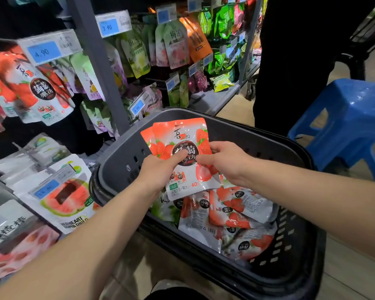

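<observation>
A blue plastic stool (344, 118) stands right of the rack (95, 68) hung with snack pouches (173, 46) and blue price tags (44, 52).

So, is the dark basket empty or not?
Not empty: the basket contains several loose strawberry packets, below the held packets in the left hand and right hand.

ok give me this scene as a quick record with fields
place: shop aisle beside snack rack
basket: dark plastic, loose pouches inside
held pouches: two strawberry packs, overlapped, above basket
left hand: grips held pouches, thumb on front
right hand: grips same pouches
nearby: blue stool, right of basket
</observation>
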